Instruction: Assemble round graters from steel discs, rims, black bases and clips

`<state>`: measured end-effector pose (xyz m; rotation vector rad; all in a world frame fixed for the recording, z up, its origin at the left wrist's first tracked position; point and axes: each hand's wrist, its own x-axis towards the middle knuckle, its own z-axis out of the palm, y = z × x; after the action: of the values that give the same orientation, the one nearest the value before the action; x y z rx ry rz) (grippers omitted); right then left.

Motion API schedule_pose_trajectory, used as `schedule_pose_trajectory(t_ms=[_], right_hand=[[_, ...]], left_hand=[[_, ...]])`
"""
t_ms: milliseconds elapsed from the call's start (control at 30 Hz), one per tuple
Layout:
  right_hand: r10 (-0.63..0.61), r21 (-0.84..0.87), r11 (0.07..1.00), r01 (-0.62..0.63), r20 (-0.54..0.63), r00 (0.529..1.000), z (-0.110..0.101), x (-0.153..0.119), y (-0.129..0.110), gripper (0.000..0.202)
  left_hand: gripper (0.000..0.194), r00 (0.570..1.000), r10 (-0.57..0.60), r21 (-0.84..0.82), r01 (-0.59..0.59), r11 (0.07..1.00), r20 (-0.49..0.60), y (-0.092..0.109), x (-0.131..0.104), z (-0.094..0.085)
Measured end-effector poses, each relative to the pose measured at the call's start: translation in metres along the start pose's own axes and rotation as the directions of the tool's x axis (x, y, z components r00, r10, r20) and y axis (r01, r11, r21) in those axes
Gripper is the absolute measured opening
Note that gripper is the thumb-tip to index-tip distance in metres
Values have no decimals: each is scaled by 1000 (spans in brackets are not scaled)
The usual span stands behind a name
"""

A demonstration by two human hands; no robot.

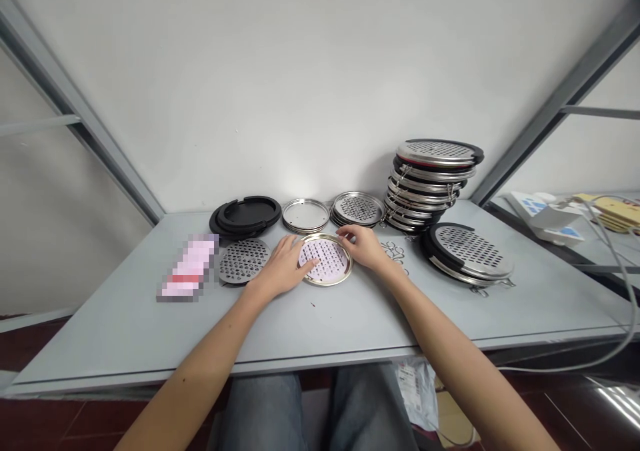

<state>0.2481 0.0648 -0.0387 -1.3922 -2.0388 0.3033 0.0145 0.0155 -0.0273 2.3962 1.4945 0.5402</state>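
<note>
A shallow round metal dish (327, 282) with a gold-toned rim lies on the table in front of me. A pale perforated disc (327, 259) sits inside it. My left hand (284, 268) rests at the dish's left side, fingers stretched out and thumb reaching over the disc. At the upper right rim, my right hand (364, 246) has its fingers bent and close together on the edge; the fingertips are partly hidden. Just left of my left hand lies a grey perforated plate (245, 261). Several small metal clips (394, 251) are scattered beside my right wrist.
Black rings (247, 214) are stacked at the back left, near stacked plain dishes (306, 215) and perforated dishes (358, 208). A tall stack of assembled round units (427, 184) stands at the back right, with more units (470, 254) before it. A blurred pink item (190, 268) lies left.
</note>
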Motion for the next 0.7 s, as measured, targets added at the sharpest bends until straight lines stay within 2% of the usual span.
schedule_pose_trajectory(t_ms=[233,467,633,700], right_hand=[[-28,-23,999,29,15,999,2,-1,-2,18],[-54,-50,997,55,28,998,3,-1,-5,21],[-56,-62,996,59,48,997,2,-1,-7,21],[-66,-55,996,67,20,998,1,-2,-9,21]], left_hand=[[54,999,-45,-9,45,999,22,0,0,4],[61,997,-74,21,73,997,27,-2,2,12],[60,997,-73,21,73,997,17,-5,3,15],[59,998,-61,31,61,998,12,-5,3,15]])
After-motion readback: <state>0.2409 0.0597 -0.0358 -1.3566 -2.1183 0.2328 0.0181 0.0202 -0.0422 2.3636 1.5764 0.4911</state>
